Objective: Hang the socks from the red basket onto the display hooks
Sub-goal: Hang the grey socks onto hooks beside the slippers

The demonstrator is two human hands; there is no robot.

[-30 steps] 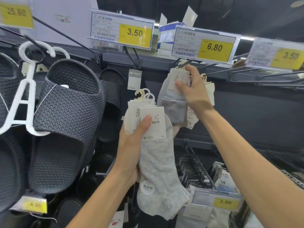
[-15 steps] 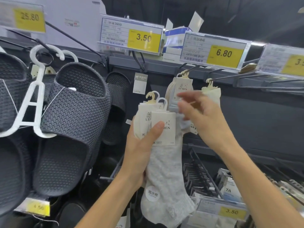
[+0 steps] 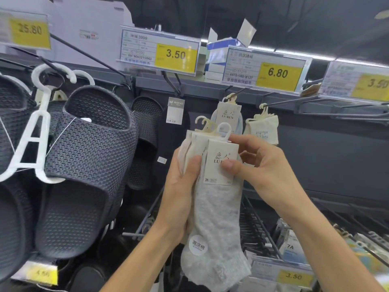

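My left hand [image 3: 181,190] grips a bundle of sock pairs with small plastic hangers and white card labels; the front pair is light grey [image 3: 216,224]. My right hand [image 3: 259,167] pinches the front pair's white label [image 3: 221,163] between thumb and fingers. Just above, a grey-blue sock pair [image 3: 228,114] hangs on a display hook [image 3: 235,92] under the 6.80 tag. A cream sock pair [image 3: 263,129] hangs on the neighbouring hook [image 3: 294,101] to the right. The red basket is out of view.
Dark mesh slippers [image 3: 84,157] on white hangers fill the left. Price tags [image 3: 176,53] line the upper rail. Bare hook rods [image 3: 357,110] stretch right. Lower hooks with packaged goods [image 3: 292,247] sit at bottom right.
My right hand let go of the grey-blue pair, now hanging on the hook, and came down to take the label of the front pair in my left hand.
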